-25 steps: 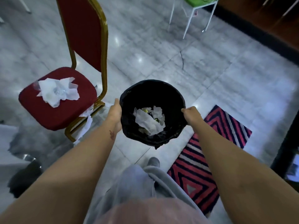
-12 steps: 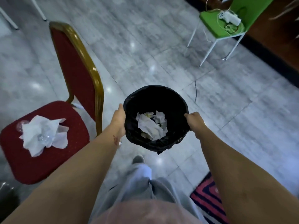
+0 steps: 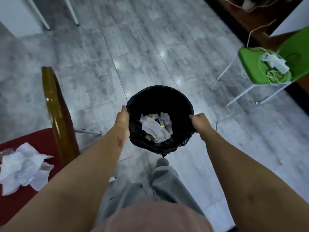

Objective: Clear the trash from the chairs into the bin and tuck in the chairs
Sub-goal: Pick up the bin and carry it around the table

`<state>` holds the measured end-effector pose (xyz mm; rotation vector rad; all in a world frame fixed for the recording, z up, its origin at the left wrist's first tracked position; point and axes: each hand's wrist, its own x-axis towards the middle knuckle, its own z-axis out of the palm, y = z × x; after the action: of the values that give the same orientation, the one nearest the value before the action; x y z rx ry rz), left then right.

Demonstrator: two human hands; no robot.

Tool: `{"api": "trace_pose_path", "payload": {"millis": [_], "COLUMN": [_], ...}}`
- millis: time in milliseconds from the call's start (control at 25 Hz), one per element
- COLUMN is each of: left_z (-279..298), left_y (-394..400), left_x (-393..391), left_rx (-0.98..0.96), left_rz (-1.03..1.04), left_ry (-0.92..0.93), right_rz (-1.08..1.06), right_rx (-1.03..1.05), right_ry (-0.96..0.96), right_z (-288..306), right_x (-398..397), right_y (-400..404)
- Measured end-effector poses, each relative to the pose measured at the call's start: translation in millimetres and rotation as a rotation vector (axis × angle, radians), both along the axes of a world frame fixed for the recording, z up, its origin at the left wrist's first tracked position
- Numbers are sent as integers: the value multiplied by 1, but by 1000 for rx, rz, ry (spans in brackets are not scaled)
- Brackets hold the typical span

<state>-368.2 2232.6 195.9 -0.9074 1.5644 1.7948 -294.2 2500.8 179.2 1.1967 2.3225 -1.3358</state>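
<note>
I hold a round bin (image 3: 168,97) lined with a black bag in front of me, above the floor. My left hand (image 3: 123,120) grips its left rim and my right hand (image 3: 199,123) grips its right rim. Crumpled white paper (image 3: 156,128) lies inside it. At the lower left stands a red chair (image 3: 15,205) with a gold frame (image 3: 57,114). White crumpled paper and clear plastic (image 3: 21,168) lie on its seat, left of my left forearm.
A green chair (image 3: 255,67) with white legs stands at the right, carrying a white adapter and tangled cord (image 3: 274,63). White legs of other furniture (image 3: 41,17) show at the top left. Grey marble floor (image 3: 142,52) stretches ahead. A dark wooden wall base runs along the top right.
I have walked forward with the bin held in both hands. The red chair slid down and left in view, the striped rug left the frame, and the green chair came closer.
</note>
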Motion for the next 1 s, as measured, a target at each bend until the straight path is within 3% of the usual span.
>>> {"api": "trace_pose_path", "payload": {"millis": [240,440,640,1000], "left_z": [4,-2,-4,-10], "left_y": [29,5,-45,-170], "left_x": [-100,-198,-290,-424], "left_rx": [61,83,51,10], "left_rz": [169,338,517,805], "left_ry": [12,31,48,47], "right_rz": [195,368,458,768], "right_rx": [-4,-4,-58,-52], "right_ry": [16,15,-59,-4], "right_z": [6,-5,-14,-8], "right_x": [-154,-298,-429,-641], "right_y": [38,13,-41,-198]}}
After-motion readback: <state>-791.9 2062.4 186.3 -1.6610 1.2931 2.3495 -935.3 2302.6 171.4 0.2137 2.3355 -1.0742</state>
